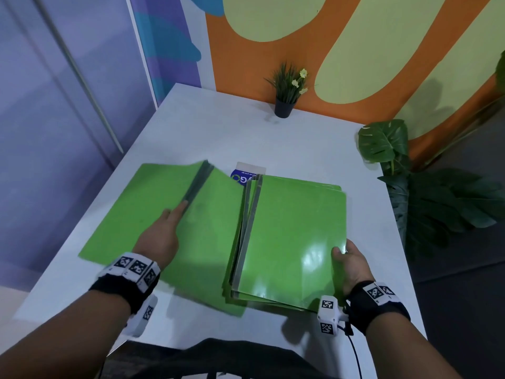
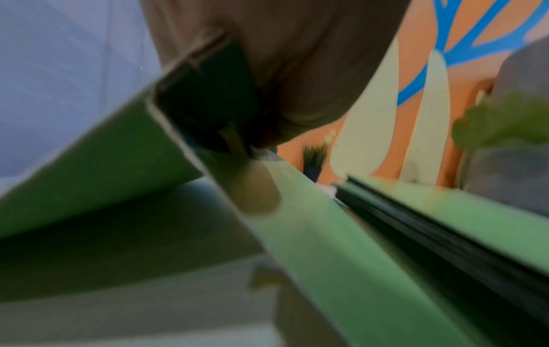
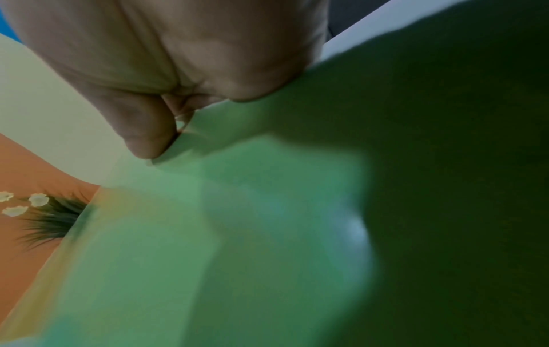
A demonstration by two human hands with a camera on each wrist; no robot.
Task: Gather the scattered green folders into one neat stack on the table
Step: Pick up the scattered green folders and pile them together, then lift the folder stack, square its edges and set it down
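Observation:
A stack of green folders point(image 1: 292, 236) with grey spines lies right of centre on the white table point(image 1: 218, 132). My right hand point(image 1: 341, 253) pinches the stack's near right edge, thumb on the glossy top cover point(image 3: 267, 211). My left hand point(image 1: 177, 212) grips the dark spine of another green folder point(image 1: 210, 231), which is tilted up against the stack's left side. In the left wrist view the fingers point(image 2: 282, 94) curl round that spine point(image 2: 208, 105), and the stack point(image 2: 445, 223) shows to the right. One more green folder point(image 1: 136, 209) lies flat further left, partly under the lifted one.
A white card with a blue logo point(image 1: 247, 173) pokes out behind the stack. A small potted plant point(image 1: 285, 91) stands at the table's far edge by the orange wall. A large leafy plant point(image 1: 410, 187) stands off the table's right edge.

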